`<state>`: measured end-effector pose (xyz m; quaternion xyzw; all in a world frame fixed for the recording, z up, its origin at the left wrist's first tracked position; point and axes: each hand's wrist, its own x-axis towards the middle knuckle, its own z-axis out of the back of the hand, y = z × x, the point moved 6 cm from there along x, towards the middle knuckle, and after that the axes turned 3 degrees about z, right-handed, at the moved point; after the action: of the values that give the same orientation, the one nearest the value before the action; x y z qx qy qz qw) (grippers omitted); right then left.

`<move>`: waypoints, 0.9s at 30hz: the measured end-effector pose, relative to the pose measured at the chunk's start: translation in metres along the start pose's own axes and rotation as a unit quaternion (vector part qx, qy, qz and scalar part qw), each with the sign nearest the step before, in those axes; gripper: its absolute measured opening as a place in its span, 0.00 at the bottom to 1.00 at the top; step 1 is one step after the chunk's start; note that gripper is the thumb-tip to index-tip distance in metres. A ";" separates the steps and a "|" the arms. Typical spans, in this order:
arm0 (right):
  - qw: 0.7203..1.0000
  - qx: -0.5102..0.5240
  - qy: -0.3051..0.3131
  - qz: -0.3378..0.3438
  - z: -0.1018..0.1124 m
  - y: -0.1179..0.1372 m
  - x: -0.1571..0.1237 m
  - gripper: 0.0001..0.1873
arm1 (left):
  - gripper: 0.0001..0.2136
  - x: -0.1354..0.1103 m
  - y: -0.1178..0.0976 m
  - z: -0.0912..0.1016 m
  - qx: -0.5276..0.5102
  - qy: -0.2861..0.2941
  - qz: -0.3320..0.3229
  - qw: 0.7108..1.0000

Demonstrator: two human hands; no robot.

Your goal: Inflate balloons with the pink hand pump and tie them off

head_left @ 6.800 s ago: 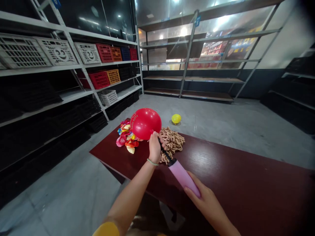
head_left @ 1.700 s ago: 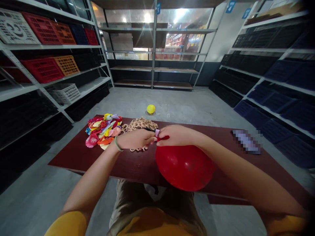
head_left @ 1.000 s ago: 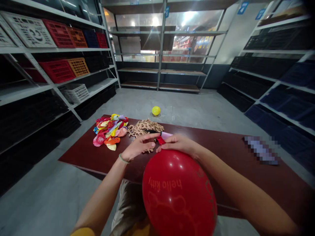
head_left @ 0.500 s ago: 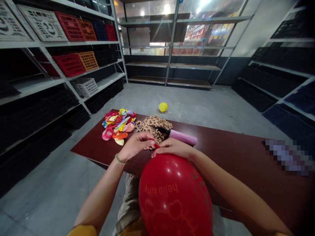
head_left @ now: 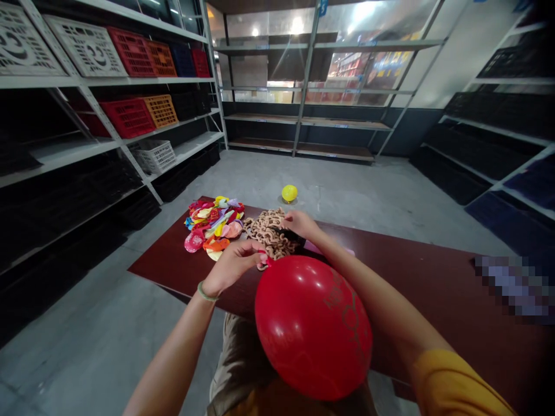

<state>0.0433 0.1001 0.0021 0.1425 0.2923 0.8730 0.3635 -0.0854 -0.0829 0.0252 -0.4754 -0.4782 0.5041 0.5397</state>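
Steel shelving (head_left: 130, 98) with plastic crates flanks a grey concrete floor (head_left: 87, 300); a small inflated yellow balloon (head_left: 289, 193) sits on it beyond the far edge of the long dark-red wooden counter (head_left: 433, 300). On the counter: a heap of flat multicoloured latex balloons (head_left: 212, 228), uninflated, and a tangle of tan rubber loops (head_left: 264, 234). One large red latex balloon (head_left: 313, 326) is full, overhanging the near counter edge at your lap. Your left hand (head_left: 232, 267) holds its neck (head_left: 267, 261) in a narrow pinch grip. Your right hand (head_left: 297, 224) is at the loops, fingers spread; cannot tell whether that grip holds anything. A black-nosed pink hand pump (head_left: 329, 249) lies just beside it, partly hidden. Counter wood runs on to your right.
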 end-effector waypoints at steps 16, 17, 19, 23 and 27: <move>0.993 0.030 -0.097 0.056 0.026 0.012 -0.005 0.11 | 0.09 0.008 -0.005 -0.008 0.000 0.025 -0.008 1.000; 0.992 0.037 -0.100 0.067 0.033 0.019 -0.008 0.10 | 0.10 0.009 -0.007 -0.010 0.006 0.027 -0.012 1.000; 0.990 0.046 -0.105 0.087 0.045 0.034 -0.016 0.08 | 0.10 0.010 -0.013 -0.014 0.018 0.030 -0.026 0.999; 0.985 0.060 -0.103 0.121 0.070 0.062 -0.036 0.07 | 0.10 0.011 -0.024 -0.020 0.043 0.031 -0.066 0.996; 0.984 0.031 -0.071 0.159 0.084 0.091 -0.065 0.07 | 0.10 0.011 -0.036 -0.026 0.118 0.029 -0.119 0.985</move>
<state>0.0769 0.0359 0.1218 0.2603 0.2662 0.8978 0.2352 -0.0557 -0.0741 0.0589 -0.3622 -0.4526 0.4756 0.6617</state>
